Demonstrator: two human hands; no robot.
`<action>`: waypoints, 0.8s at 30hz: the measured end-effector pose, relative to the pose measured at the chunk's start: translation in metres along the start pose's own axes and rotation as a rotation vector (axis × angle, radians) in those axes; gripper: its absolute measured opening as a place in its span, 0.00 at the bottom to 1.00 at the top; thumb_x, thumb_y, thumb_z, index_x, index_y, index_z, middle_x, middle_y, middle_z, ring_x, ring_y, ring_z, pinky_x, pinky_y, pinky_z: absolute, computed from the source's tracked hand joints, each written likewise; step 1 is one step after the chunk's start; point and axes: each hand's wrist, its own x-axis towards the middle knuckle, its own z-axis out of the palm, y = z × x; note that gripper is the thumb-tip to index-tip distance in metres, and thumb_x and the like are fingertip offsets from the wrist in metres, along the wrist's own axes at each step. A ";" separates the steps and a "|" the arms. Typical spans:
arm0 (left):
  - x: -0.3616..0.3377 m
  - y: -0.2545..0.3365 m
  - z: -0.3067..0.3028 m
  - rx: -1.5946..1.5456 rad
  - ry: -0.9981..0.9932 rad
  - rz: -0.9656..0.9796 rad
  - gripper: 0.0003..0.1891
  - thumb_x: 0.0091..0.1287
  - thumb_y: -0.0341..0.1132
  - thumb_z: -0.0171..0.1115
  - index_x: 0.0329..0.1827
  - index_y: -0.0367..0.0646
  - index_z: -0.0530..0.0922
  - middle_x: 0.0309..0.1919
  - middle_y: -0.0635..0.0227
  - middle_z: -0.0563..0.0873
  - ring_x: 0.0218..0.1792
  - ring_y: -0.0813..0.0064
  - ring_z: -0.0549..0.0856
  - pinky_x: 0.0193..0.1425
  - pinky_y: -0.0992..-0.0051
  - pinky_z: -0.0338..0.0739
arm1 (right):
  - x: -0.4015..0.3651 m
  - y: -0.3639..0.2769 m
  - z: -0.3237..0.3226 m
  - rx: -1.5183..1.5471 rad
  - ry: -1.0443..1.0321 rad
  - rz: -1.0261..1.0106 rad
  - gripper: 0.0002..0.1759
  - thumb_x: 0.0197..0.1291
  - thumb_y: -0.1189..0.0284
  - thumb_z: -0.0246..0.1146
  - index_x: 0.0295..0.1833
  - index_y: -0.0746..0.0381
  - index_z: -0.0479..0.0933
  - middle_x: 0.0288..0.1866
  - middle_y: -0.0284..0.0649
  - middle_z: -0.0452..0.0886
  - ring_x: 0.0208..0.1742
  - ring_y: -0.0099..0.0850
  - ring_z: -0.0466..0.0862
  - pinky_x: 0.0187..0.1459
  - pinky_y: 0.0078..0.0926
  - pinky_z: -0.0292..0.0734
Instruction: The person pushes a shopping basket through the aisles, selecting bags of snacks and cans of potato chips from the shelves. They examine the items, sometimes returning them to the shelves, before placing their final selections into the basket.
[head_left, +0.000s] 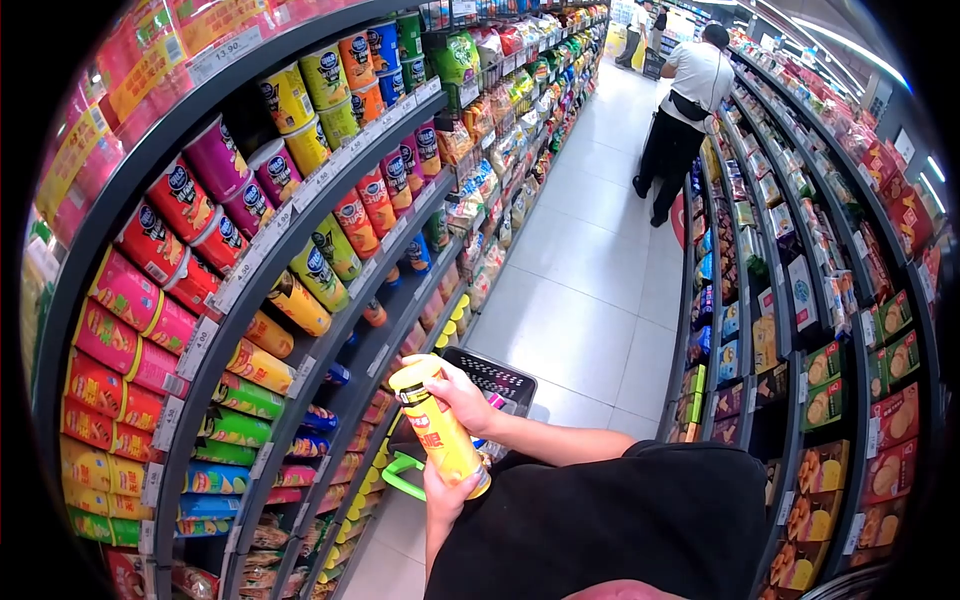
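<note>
A yellow canister [447, 438] with red lettering and a pale yellow lid is held between both hands in front of the dark shirt. My left hand [446, 498] wraps round its lower end. Near the lid, my right hand [462, 397] grips the upper part from the right side. Beneath and behind the canister is a dark basket or cart [505, 378] with a perforated edge; its contents are mostly hidden. A green handle [400, 476] shows just left of the canister.
Shelves of canisters [300, 283] curve along the left, with bagged snacks farther on. Boxed goods fill the right shelves [790, 300]. Up the tiled aisle [570, 255], a person [690, 110] in a white top faces away; other people stand beyond.
</note>
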 end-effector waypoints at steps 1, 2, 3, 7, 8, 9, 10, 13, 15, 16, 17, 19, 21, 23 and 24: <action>0.001 0.001 0.001 -0.001 -0.001 -0.002 0.31 0.52 0.28 0.71 0.59 0.35 0.68 0.45 0.61 0.82 0.44 0.69 0.84 0.52 0.71 0.78 | 0.001 0.000 -0.001 0.018 0.019 -0.011 0.23 0.67 0.69 0.56 0.65 0.64 0.66 0.49 0.37 0.78 0.45 0.20 0.78 0.47 0.19 0.75; 0.002 0.003 0.003 -0.014 -0.006 -0.021 0.31 0.52 0.28 0.71 0.59 0.35 0.68 0.46 0.61 0.82 0.45 0.69 0.84 0.53 0.71 0.78 | 0.001 0.000 -0.002 0.036 0.039 -0.021 0.23 0.67 0.69 0.56 0.65 0.64 0.66 0.50 0.37 0.78 0.45 0.21 0.78 0.47 0.20 0.76; 0.003 0.004 0.004 -0.027 -0.009 -0.040 0.31 0.52 0.29 0.71 0.60 0.35 0.68 0.47 0.60 0.82 0.46 0.69 0.84 0.54 0.71 0.78 | 0.001 -0.002 -0.004 0.034 0.046 -0.023 0.23 0.67 0.69 0.56 0.65 0.64 0.66 0.50 0.38 0.78 0.45 0.22 0.79 0.47 0.21 0.76; 0.011 -0.017 -0.006 -0.039 -0.066 0.017 0.35 0.53 0.31 0.72 0.64 0.34 0.66 0.52 0.59 0.80 0.52 0.67 0.82 0.59 0.69 0.75 | 0.007 0.002 -0.012 0.019 0.091 -0.052 0.21 0.66 0.71 0.55 0.63 0.64 0.67 0.49 0.38 0.78 0.42 0.23 0.79 0.44 0.23 0.77; 0.011 -0.024 -0.008 -0.043 -0.037 -0.002 0.36 0.53 0.32 0.72 0.65 0.35 0.66 0.53 0.60 0.80 0.54 0.68 0.81 0.61 0.69 0.74 | 0.010 0.010 -0.021 -0.110 0.147 -0.040 0.23 0.66 0.67 0.55 0.64 0.64 0.66 0.50 0.41 0.79 0.47 0.28 0.82 0.48 0.27 0.79; 0.007 -0.021 -0.005 -0.062 0.001 -0.054 0.35 0.55 0.33 0.72 0.65 0.35 0.66 0.54 0.61 0.80 0.55 0.70 0.80 0.62 0.70 0.73 | 0.007 -0.005 -0.010 -0.075 0.174 0.050 0.21 0.68 0.68 0.52 0.64 0.64 0.66 0.49 0.42 0.79 0.44 0.30 0.83 0.46 0.27 0.80; 0.009 -0.020 -0.005 -0.009 0.004 -0.051 0.34 0.57 0.34 0.70 0.65 0.35 0.66 0.54 0.62 0.80 0.54 0.71 0.80 0.61 0.71 0.73 | 0.009 -0.005 -0.012 -0.036 0.184 0.091 0.21 0.70 0.67 0.50 0.65 0.63 0.65 0.49 0.43 0.80 0.41 0.32 0.84 0.44 0.28 0.81; 0.013 -0.022 0.000 -0.262 -0.022 -0.101 0.31 0.65 0.34 0.63 0.69 0.35 0.63 0.55 0.64 0.79 0.54 0.74 0.80 0.60 0.74 0.73 | 0.019 -0.001 -0.026 0.040 0.129 0.214 0.24 0.74 0.60 0.44 0.68 0.62 0.63 0.50 0.46 0.80 0.45 0.36 0.84 0.48 0.34 0.81; 0.012 -0.027 -0.001 -0.265 0.015 -0.098 0.27 0.71 0.37 0.57 0.69 0.35 0.62 0.55 0.65 0.78 0.54 0.75 0.79 0.61 0.75 0.72 | 0.022 -0.002 -0.033 0.112 0.114 0.277 0.25 0.76 0.58 0.42 0.68 0.63 0.64 0.54 0.44 0.79 0.50 0.34 0.82 0.54 0.33 0.77; 0.013 -0.030 -0.003 -0.257 0.024 -0.106 0.26 0.73 0.38 0.54 0.69 0.35 0.62 0.55 0.65 0.78 0.55 0.76 0.79 0.61 0.76 0.72 | 0.022 -0.007 -0.031 0.147 0.098 0.305 0.25 0.76 0.58 0.42 0.68 0.63 0.65 0.56 0.42 0.78 0.53 0.30 0.80 0.57 0.31 0.75; 0.013 -0.020 0.000 -0.294 0.033 -0.129 0.25 0.74 0.38 0.52 0.69 0.35 0.62 0.55 0.65 0.78 0.55 0.77 0.78 0.61 0.76 0.71 | 0.021 -0.008 -0.033 0.141 0.082 0.300 0.26 0.77 0.58 0.40 0.69 0.64 0.64 0.58 0.41 0.77 0.56 0.30 0.78 0.61 0.31 0.72; 0.015 -0.013 0.004 -0.297 0.080 -0.157 0.23 0.76 0.37 0.49 0.69 0.35 0.63 0.56 0.66 0.77 0.55 0.78 0.77 0.61 0.76 0.70 | 0.022 -0.005 -0.035 0.171 0.105 0.289 0.26 0.77 0.59 0.41 0.68 0.66 0.65 0.59 0.42 0.77 0.58 0.29 0.78 0.62 0.30 0.70; 0.017 -0.015 0.008 -0.196 0.138 -0.081 0.22 0.75 0.37 0.49 0.68 0.35 0.63 0.57 0.66 0.77 0.55 0.77 0.77 0.61 0.75 0.70 | 0.019 -0.006 -0.034 0.133 0.098 0.271 0.23 0.77 0.60 0.42 0.64 0.66 0.69 0.58 0.41 0.78 0.58 0.28 0.77 0.62 0.29 0.69; 0.022 -0.014 0.008 -0.033 0.185 0.002 0.23 0.74 0.38 0.52 0.67 0.35 0.63 0.58 0.62 0.76 0.58 0.73 0.77 0.63 0.73 0.69 | 0.017 0.002 -0.037 0.087 0.103 0.322 0.23 0.77 0.60 0.43 0.63 0.65 0.69 0.57 0.40 0.78 0.58 0.28 0.77 0.62 0.29 0.69; 0.022 -0.010 0.008 -0.037 0.203 0.003 0.23 0.74 0.38 0.52 0.67 0.35 0.63 0.58 0.62 0.76 0.58 0.73 0.77 0.63 0.73 0.69 | 0.016 0.004 -0.038 0.039 0.118 0.352 0.22 0.76 0.60 0.43 0.62 0.64 0.70 0.56 0.39 0.79 0.58 0.27 0.77 0.62 0.29 0.69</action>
